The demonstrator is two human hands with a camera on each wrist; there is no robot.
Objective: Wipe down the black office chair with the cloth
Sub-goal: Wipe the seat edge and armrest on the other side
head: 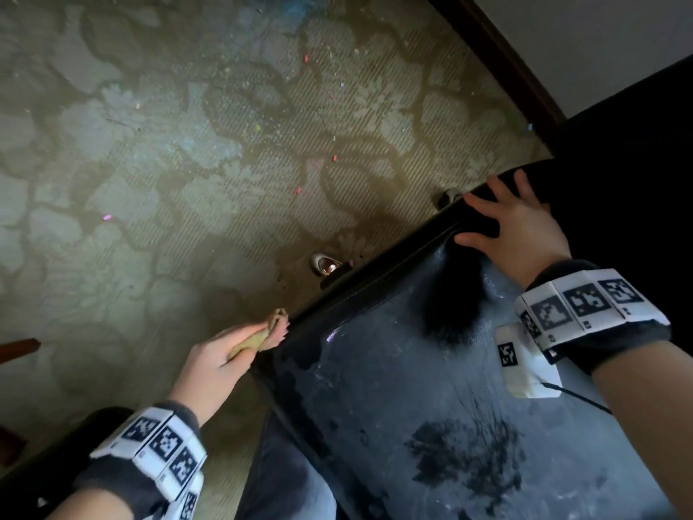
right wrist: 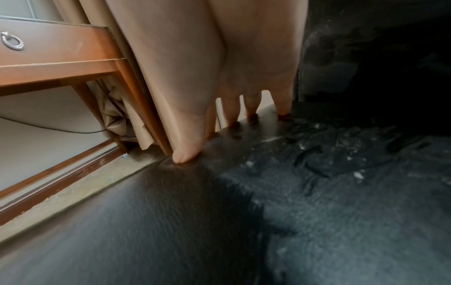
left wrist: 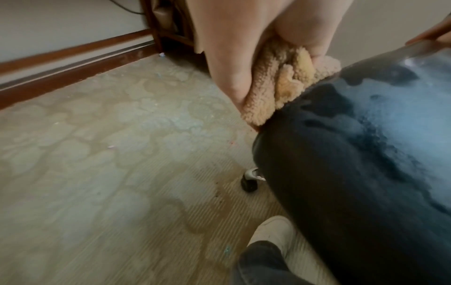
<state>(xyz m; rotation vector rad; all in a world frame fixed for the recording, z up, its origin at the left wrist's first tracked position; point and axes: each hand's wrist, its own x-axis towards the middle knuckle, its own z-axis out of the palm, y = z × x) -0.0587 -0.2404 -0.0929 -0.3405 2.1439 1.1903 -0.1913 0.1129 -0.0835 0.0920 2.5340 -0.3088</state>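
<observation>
Head view looks steeply down; both wrist views sit close, seemingly blurred, sharing the chair seat (head: 431,388) edge.

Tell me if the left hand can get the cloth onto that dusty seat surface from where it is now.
Probably yes. The left hand grips the cloth already against the chair's front edge, and the dusty surface beside it lies bare. The right hand presses the far end, out of the path.

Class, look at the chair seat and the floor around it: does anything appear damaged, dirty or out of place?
Yes. The black chair seat looks worn and patchy, with pale flecks on it, and small coloured bits litter the carpet.
</observation>
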